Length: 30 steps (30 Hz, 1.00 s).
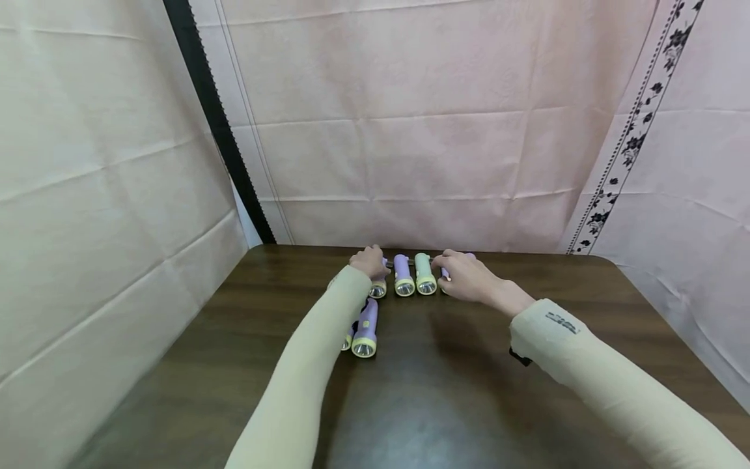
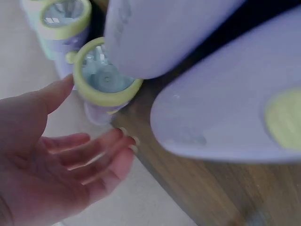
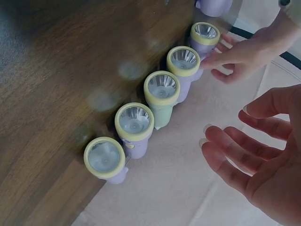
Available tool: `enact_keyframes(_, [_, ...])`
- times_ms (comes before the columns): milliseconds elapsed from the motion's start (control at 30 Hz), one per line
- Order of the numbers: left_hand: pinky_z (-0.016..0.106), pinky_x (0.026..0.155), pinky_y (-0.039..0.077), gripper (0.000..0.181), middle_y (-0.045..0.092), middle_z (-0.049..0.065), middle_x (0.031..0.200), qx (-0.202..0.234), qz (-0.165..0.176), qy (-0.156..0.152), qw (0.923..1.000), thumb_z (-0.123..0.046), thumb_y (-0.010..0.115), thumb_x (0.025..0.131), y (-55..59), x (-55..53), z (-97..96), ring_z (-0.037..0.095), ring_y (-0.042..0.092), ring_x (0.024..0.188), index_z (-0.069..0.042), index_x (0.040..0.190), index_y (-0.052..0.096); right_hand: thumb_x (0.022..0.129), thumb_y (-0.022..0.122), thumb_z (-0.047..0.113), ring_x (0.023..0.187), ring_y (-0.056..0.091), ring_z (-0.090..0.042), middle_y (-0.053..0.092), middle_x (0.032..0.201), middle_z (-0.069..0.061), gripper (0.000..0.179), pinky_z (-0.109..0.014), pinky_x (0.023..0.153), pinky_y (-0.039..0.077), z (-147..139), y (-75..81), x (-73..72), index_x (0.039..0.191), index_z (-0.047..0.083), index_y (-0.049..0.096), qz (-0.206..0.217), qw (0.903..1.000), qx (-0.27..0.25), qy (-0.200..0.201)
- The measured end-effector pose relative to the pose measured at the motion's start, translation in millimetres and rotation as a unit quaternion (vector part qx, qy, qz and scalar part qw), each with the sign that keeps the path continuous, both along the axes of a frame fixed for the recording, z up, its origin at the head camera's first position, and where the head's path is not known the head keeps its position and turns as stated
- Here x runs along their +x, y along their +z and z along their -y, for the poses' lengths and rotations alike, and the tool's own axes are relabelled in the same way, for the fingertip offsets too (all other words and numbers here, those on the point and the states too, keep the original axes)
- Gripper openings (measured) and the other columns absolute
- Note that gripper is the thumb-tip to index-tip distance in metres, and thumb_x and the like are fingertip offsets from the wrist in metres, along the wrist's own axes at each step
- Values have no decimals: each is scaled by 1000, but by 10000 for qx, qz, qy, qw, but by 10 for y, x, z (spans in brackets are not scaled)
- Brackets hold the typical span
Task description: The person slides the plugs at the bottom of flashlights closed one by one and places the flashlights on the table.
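Several flashlights with yellow rims lie in a row along the table's far edge, lenses facing me. One is mint green (image 1: 425, 273); the others, such as a lavender flashlight (image 1: 403, 277), are purple. At the row's left end my left hand (image 1: 369, 262) is beside a lavender flashlight (image 2: 107, 98); its thumb is at the yellow rim, and its fingers are loosely bent around nothing. My right hand (image 1: 465, 277) hovers by the right-end flashlights (image 3: 104, 160), partly hiding them in the head view. Its fingers are relaxed and apart from them in the right wrist view.
Nearer me, two more lavender flashlights (image 1: 366, 329) lie side by side, one partly hidden under my left forearm. The brown wooden table (image 1: 445, 391) ends just behind the row. Pale cloth (image 1: 410, 156) hangs behind and at both sides.
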<state>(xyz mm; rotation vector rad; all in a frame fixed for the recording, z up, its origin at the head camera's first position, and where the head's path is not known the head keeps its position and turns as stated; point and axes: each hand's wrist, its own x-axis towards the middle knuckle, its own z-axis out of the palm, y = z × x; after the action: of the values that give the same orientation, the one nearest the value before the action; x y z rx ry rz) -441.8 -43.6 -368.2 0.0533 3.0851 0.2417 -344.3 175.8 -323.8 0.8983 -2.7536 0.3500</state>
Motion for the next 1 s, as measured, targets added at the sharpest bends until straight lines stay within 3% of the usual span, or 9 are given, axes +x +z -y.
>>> enact_keyframes(167, [45,94,50,51,58,15,128,62,146,123,9998,-28,63,90,-128,-139,-80,32,59,117,-1,129,45,81,58,6,77,56,-18,64,106,-11,21,-34,62,47,-12,-45,-25,100,8,68,-177,9998,-18,10])
enact_keyframes(333, [44,94,51,42,57,15,127,223,142,267,9993,-18,53,93,-187,-205,-104,33,59,117,2,129,45,80,59,7,83,60,-25,65,108,-12,20,-42,63,50,-45,-87,-45,97,7,70,-188,9998,-28,0])
enact_keyframes(500, [44,92,51,39,59,15,124,301,-6,284,9991,-17,58,89,-192,-272,-103,34,60,115,1,122,51,83,61,10,88,61,-31,64,109,-12,19,-46,67,51,-107,-105,-79,100,8,70,-5,9998,3,-211])
enact_keyframes(667, [46,86,53,42,61,16,116,537,-421,168,9975,-14,68,80,1,-227,-70,37,63,107,2,116,53,84,59,10,94,62,-35,64,112,-15,27,-48,68,51,-128,-76,-99,109,5,67,0,9994,112,-326])
enact_keyframes(867, [46,85,53,44,62,16,110,674,-783,137,9946,-15,69,80,230,-117,-64,36,63,103,2,116,52,84,59,9,99,62,-34,62,117,-18,45,-48,75,51,-133,-64,-123,129,3,56,-21,9992,139,-370])
enact_keyframes(1000, [45,83,53,39,64,16,107,750,-933,-96,9928,-14,70,80,324,-33,-41,34,65,98,1,112,54,85,58,9,102,62,-34,62,118,-20,53,-50,79,51,-111,-49,-131,137,4,49,-35,9992,37,-387])
